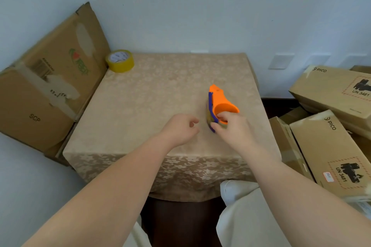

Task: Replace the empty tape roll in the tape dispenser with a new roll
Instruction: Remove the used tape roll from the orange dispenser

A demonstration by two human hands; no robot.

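An orange tape dispenser (219,100) with a blue side plate stands on the table (152,94), right of centre. My right hand (230,126) grips its near end, fingers inside the orange hub and thumb on the blue edge. The roll inside is mostly hidden by my fingers. Just left of the dispenser hovers my left hand (180,128), fingers loosely curled and holding nothing. A full yellow tape roll (120,61) lies flat at the table's far left corner, well away from both hands.
A large cardboard box (46,86) leans against the table's left side beside the yellow roll. Stacked Pico cartons (329,138) crowd the right side. A wall stands behind the table. My knees in light trousers (241,216) are at the near edge.
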